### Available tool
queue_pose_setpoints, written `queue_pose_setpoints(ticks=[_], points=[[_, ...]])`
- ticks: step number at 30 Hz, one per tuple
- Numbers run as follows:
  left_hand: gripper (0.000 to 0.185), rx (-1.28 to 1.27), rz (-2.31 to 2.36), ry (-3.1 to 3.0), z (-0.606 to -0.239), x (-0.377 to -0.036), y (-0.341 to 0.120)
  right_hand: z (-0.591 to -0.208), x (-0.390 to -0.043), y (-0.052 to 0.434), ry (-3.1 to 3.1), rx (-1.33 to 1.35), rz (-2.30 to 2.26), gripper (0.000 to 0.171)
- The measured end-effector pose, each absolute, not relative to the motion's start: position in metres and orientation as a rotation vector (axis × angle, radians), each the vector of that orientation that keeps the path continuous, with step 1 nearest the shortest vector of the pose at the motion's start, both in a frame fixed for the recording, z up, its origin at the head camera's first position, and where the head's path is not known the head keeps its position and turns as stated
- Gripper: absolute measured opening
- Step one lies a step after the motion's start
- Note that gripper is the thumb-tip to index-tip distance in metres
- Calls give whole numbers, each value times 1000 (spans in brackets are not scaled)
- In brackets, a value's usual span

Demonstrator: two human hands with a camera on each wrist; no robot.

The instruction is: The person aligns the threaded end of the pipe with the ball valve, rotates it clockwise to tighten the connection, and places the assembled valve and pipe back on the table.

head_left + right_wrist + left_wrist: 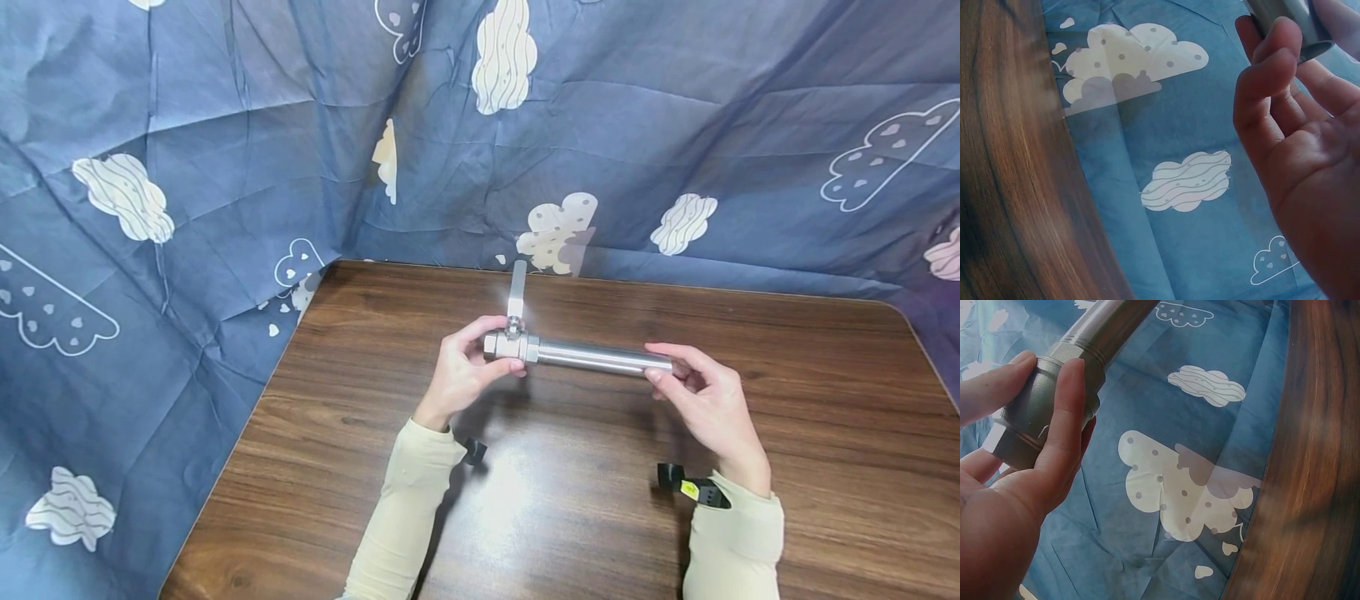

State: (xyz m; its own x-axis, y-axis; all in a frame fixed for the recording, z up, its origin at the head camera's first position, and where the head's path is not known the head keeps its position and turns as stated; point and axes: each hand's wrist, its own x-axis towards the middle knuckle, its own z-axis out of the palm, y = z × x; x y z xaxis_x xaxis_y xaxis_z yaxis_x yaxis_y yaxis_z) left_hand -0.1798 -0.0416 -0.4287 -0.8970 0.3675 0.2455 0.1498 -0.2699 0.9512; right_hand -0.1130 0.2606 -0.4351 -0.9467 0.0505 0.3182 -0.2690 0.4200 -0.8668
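Above the table, both hands hold up a metal ball valve (513,345) joined to a straight steel pipe (592,356). My left hand (463,373) grips the valve body between thumb and fingers. The valve's lever handle (517,287) points away toward the back. At the pipe's other end, my right hand (708,400) pinches it with thumb and fingers. The left wrist view shows the hex collar (1082,359) where the pipe meets the valve, just beyond the fingertips. In the right wrist view the pipe's open round end (1316,51) shows between the fingers.
Below the hands lies a brown wood-grain table (570,517). A blue cloud-print cloth (637,142) hangs along its back edge and left side. Black wrist camera mounts (701,492) stick out from the sleeves.
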Motion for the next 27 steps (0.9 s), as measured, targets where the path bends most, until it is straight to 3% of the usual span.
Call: queue_pose_setpoints(ticks=[13, 27], points=[[51, 666, 2298, 1818, -428, -179, -41, -433, -114, 259, -2385, 151, 1516, 24], [51, 662, 2303, 1841, -429, -180, -41, -435, -119, 258, -2149, 355, 1833, 29]])
